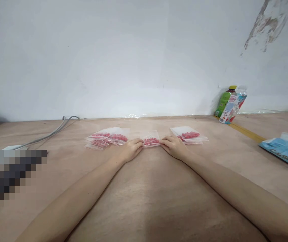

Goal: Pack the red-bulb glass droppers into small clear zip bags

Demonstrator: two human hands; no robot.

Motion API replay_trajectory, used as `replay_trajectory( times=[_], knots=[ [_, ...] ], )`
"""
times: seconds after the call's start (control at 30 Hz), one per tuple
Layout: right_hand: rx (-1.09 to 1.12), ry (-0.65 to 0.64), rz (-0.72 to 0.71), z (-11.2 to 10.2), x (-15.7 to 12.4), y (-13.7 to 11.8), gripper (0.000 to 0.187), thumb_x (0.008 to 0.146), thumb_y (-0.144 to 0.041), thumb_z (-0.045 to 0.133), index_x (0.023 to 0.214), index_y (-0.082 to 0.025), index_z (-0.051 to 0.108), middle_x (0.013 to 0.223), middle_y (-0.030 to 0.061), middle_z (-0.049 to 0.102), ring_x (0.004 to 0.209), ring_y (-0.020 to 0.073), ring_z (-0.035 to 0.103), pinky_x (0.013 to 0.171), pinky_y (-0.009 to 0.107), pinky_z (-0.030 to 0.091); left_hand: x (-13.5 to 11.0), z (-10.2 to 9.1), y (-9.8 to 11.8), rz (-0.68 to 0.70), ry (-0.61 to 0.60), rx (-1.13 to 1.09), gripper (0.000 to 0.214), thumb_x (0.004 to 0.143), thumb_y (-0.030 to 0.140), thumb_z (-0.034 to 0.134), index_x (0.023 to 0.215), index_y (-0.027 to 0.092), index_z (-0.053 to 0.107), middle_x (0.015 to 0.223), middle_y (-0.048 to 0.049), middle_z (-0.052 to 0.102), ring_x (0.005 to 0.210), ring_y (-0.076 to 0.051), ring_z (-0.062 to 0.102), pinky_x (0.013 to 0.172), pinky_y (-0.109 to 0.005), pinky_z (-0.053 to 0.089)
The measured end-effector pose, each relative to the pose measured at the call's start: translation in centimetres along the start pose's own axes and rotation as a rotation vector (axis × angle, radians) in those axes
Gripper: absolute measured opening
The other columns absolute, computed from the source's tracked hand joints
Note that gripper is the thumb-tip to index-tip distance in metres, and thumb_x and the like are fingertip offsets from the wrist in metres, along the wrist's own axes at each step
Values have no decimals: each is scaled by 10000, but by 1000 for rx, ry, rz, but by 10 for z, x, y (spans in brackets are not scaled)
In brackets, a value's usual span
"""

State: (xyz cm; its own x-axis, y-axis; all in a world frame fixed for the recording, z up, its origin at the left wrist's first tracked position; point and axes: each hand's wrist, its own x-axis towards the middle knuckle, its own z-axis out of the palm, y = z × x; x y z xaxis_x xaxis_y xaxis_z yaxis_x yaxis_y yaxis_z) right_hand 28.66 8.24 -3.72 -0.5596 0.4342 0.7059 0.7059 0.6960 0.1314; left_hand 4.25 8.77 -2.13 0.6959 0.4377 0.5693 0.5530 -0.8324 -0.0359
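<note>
A small clear zip bag [150,137] with a row of red pieces along its lower part lies flat on the table in front of me. My left hand [133,148] is closed at the bag's lower left corner. At the opposite corner, the fingers of my right hand [174,146] are closed on the bag's edge. Left of it spread overlapping piles of similar bags [103,137] with red contents. Another stack of such bags [189,134] lies just beyond my right hand. Exactly what the red pieces are I cannot tell.
Two drink bottles [231,104] lean by the wall at the back right, near a yellow strip [247,132]. A blue package [285,151] lies at the right. Grey cables [50,133] run across the left side, toward a blurred-out object [10,178].
</note>
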Motion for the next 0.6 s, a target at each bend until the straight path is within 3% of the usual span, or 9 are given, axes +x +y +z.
replay_trajectory(
  times=[0.17, 0.47, 0.6],
  knots=[
    [-164, -28, -83, -4, 1, 0, 202, 838, -121, 429, 802, -152, 625, 764, 60, 642, 720, 144, 571, 679, 269, 402, 0, -2, -2, 33, -31, 55, 209, 869, 161, 393, 822, 154, 596, 923, -78, 619, 841, -172, 603, 742, -280, 484],
    [-257, -59, -174, -7, 7, 0, 289, 839, -76, 365, 688, -150, 599, 665, 33, 595, 580, 106, 469, 702, 276, 307, 0, 0, -5, 12, -32, 95, 214, 860, 140, 391, 797, 152, 595, 827, -60, 616, 746, -157, 602, 678, -255, 477],
    [-237, -42, -163, -8, 9, -2, 264, 850, -142, 386, 693, -152, 598, 672, 37, 591, 608, 112, 461, 717, 297, 273, 4, 1, 2, -24, 18, 123, 169, 852, 161, 429, 893, 154, 593, 926, -74, 611, 822, -182, 588, 720, -290, 475]
  ],
)
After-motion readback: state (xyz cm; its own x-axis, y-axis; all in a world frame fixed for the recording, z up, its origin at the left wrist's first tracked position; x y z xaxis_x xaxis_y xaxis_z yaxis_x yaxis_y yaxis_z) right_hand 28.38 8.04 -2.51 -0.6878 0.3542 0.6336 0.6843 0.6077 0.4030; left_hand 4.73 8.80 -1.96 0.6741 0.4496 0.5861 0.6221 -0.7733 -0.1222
